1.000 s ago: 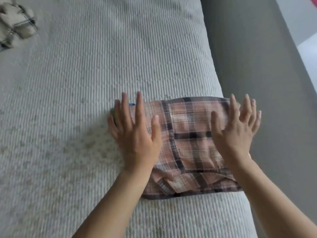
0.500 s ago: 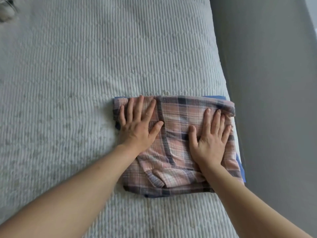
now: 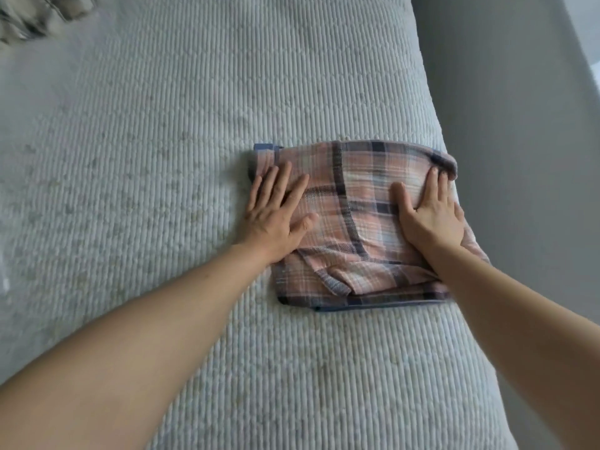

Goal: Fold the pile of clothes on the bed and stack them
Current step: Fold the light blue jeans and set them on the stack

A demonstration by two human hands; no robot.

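A folded pink plaid garment [image 3: 354, 222] lies near the right edge of the bed [image 3: 162, 190]. A blue folded garment [image 3: 264, 147] lies under it, showing only at the far left corner and along the near edge. My left hand [image 3: 276, 211] presses flat on the plaid garment's left side, fingers straight. My right hand [image 3: 430, 212] presses flat on its right side, with the fingertips at the far right corner.
The bed has a white ribbed cover. Its right edge drops to a grey floor [image 3: 519, 157]. A blurred checked cloth [image 3: 35, 17] lies at the far left corner of the view.
Both hands came down from hovering onto the plaid garment and now press it flat. My right hand has slid toward the right edge, and my left hand toward the left edge.
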